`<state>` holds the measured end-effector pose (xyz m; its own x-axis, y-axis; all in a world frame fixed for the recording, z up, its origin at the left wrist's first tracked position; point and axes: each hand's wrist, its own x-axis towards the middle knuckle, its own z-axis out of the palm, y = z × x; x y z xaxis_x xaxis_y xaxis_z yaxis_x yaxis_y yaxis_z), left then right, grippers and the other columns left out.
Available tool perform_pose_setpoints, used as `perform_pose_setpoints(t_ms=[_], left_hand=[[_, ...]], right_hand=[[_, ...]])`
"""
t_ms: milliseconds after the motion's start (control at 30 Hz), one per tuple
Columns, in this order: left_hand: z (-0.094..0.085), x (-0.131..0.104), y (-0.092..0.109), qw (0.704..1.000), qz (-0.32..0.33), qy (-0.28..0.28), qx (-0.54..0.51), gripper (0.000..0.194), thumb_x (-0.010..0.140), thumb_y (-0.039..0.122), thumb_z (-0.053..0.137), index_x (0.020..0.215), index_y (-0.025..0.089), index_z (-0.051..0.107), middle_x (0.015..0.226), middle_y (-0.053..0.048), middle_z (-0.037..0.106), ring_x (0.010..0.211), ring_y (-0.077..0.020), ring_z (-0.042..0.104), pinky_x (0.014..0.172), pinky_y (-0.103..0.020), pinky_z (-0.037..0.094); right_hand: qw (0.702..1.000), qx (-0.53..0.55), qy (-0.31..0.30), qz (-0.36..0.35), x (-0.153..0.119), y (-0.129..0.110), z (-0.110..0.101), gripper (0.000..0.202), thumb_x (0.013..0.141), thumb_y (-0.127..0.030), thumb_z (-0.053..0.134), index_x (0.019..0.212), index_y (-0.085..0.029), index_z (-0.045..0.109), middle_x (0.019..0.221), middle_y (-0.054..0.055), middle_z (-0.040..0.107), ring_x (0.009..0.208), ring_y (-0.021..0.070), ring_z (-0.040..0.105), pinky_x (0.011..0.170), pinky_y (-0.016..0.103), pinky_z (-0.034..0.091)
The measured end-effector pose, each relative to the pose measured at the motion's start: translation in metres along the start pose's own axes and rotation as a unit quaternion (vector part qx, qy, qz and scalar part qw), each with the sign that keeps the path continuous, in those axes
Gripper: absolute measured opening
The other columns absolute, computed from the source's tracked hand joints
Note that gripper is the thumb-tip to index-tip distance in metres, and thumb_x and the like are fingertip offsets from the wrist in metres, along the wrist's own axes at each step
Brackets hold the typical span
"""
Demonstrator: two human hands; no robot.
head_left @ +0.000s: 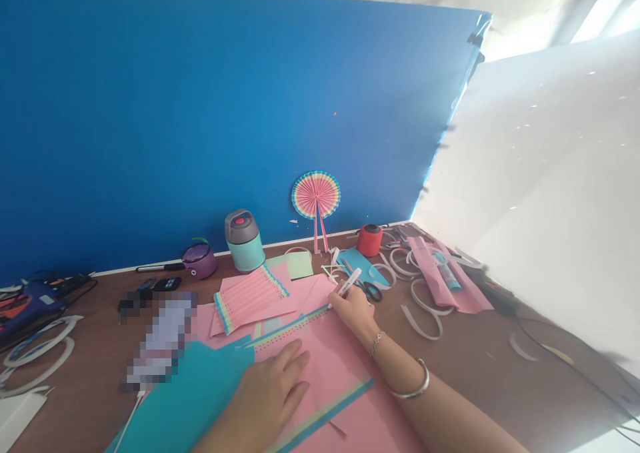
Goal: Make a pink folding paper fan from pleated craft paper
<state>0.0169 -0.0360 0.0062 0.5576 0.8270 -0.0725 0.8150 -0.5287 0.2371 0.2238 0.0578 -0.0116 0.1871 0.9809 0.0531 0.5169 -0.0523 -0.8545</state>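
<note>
My right hand [353, 309] is closed round a white pen [351, 281], its tip near the upper right edge of a pink sheet [325, 359]. Blue and yellow strips border that sheet at top and bottom, and a row of small dark dots runs below the top strip. My left hand [274, 389] lies on the sheet's left part with its fingers apart, holding nothing. Behind them rests a pleated pink paper [253, 297] with striped ends. A round pleated fan [316, 195] on two pink sticks leans upright against the blue board.
A teal sheet [195, 393] lies at the left. Farther back stand a purple cup [199, 259], a mint flask [245, 245] and a red container [369, 240]. Dark scissors [373, 291], white curled strips [425, 309] and pink paper [440, 273] are on the right.
</note>
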Motion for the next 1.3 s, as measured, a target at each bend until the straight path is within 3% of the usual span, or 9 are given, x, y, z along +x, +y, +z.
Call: perform_pose_setpoints(t_ms=[233,433,567,833,1000,1133,1300], left_hand=[[0.001,0.000,-0.001,1.000,0.007,0.004,0.000,0.040,0.091,0.032,0.039,0.129,0.024,0.051,0.139,-0.008,0.046,0.108,-0.0261,0.060,0.086,-0.039,0.053],[-0.001,0.001,0.001,1.000,0.010,-0.002,0.021,0.041,0.091,0.032,0.038,0.129,0.024,0.050,0.139,-0.007,0.046,0.110,-0.0250,0.060,0.085,-0.038,0.053],[0.000,0.000,0.001,0.999,0.014,0.002,0.030,0.040,0.091,0.032,0.039,0.129,0.024,0.051,0.139,-0.007,0.046,0.108,-0.0246,0.061,0.084,-0.037,0.053],[0.000,0.001,0.000,0.999,0.016,0.009,0.039,0.040,0.091,0.033,0.041,0.128,0.025,0.052,0.138,-0.007,0.048,0.107,-0.0237,0.062,0.083,-0.034,0.054],[-0.001,0.000,-0.005,0.999,0.019,0.027,0.015,0.039,0.090,0.032,0.041,0.127,0.025,0.053,0.138,-0.006,0.048,0.104,-0.0241,0.063,0.081,-0.036,0.055],[0.001,0.001,-0.019,0.998,-0.014,0.050,0.025,0.039,0.092,0.030,0.037,0.126,0.024,0.054,0.136,-0.007,0.050,0.107,-0.0256,0.061,0.081,-0.039,0.054],[0.002,-0.001,-0.020,0.990,0.019,0.130,0.056,0.034,0.091,0.026,0.040,0.118,0.023,0.060,0.125,-0.007,0.060,0.107,-0.0256,0.059,0.082,-0.040,0.053]], right_hand=[[1.000,-0.025,-0.001,0.010,-0.001,-0.003,-0.001,0.014,0.060,-0.022,0.046,0.051,-0.020,0.036,0.049,-0.005,0.038,0.051,0.0114,0.039,0.049,0.023,0.027],[0.999,0.019,0.016,0.027,0.000,-0.003,-0.003,0.011,0.063,-0.023,0.044,0.053,-0.020,0.044,0.050,-0.003,0.047,0.051,0.0131,0.045,0.051,0.023,0.032],[0.999,-0.018,0.020,0.018,-0.001,-0.004,-0.003,0.011,0.062,-0.022,0.046,0.051,-0.020,0.043,0.051,-0.002,0.047,0.052,0.0138,0.046,0.052,0.024,0.032],[0.999,0.010,0.017,0.030,0.000,-0.001,-0.002,0.012,0.061,-0.021,0.047,0.050,-0.020,0.045,0.050,-0.002,0.050,0.052,0.0144,0.047,0.051,0.024,0.030],[0.991,0.134,0.018,0.027,0.001,0.001,-0.002,0.012,0.065,-0.025,0.048,0.055,-0.020,0.045,0.050,-0.003,0.047,0.051,0.0133,0.045,0.053,0.024,0.033],[0.968,0.253,0.006,0.007,0.002,0.000,-0.001,0.017,0.072,-0.035,0.054,0.066,-0.019,0.053,0.058,-0.002,0.052,0.061,0.0157,0.051,0.061,0.027,0.038],[0.959,0.282,-0.023,-0.028,0.000,-0.001,0.001,0.030,0.076,-0.049,0.058,0.079,-0.020,0.063,0.070,0.002,0.060,0.074,0.0195,0.056,0.073,0.031,0.041]])
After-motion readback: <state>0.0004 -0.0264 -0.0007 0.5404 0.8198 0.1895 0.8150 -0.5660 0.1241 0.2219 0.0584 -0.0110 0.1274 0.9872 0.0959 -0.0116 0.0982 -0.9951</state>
